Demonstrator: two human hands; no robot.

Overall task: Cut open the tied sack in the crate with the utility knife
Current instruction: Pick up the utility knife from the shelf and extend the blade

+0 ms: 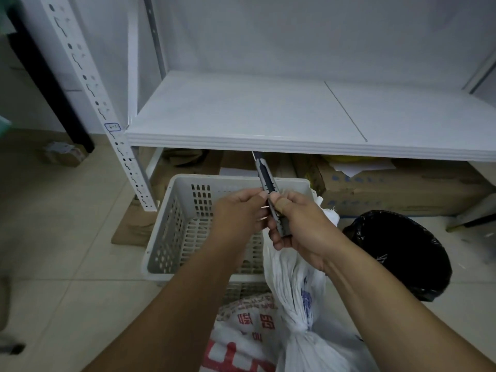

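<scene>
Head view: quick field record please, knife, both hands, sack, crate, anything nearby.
utility knife: held above crate, tip pointing away toward shelf
right hand: grips knife handle
left hand: pinches knife body
sack: white, neck knotted, below hands
crate: white, perforated walls
nearby: black bin bag right of crate

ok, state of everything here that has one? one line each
utility knife: blade tip out, pointing away
left hand: pinches the utility knife
right hand: grips the utility knife's handle
tied sack: neck knotted, no cut visible
crate: upright, open top
bin: lined black, open
</scene>
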